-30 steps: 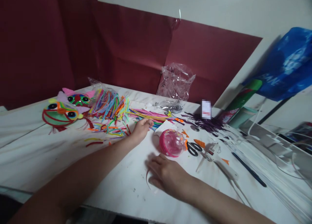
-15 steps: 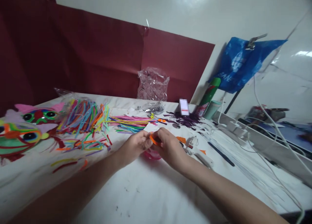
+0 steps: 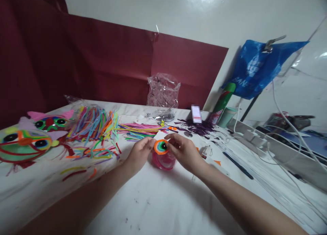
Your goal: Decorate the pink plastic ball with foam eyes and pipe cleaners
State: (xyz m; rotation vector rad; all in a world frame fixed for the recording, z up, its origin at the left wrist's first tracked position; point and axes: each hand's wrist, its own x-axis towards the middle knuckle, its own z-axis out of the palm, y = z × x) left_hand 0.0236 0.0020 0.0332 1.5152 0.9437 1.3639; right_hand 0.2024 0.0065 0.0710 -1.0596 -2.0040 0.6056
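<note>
A round craft eye (image 3: 158,151), apparently coiled from pipe cleaners, has an orange rim, paler green and blue rings and a black centre. It faces up between my two hands, over a pink see-through round object (image 3: 163,162) on the table. My right hand (image 3: 184,152) pinches the eye's right side between thumb and fingers. At the left edge, the thumb and fingers of my left hand (image 3: 141,153) are closed on the rim. Some fingertips are hidden behind the eye. A white sheet (image 3: 159,135) lies just behind the hands.
Colourful pipe cleaners (image 3: 93,124) lie left, beside decorated animal faces (image 3: 25,144). Purple strips (image 3: 198,126) are farther back, near a clear plastic bag (image 3: 163,92). A dark pen-like stick (image 3: 238,165), white cables and a power strip (image 3: 251,139) occupy the right.
The eye has turned from nearly edge-on to show its ringed face. My hands have spread slightly apart, uncovering more of the pink object. The view has shifted a little.
</note>
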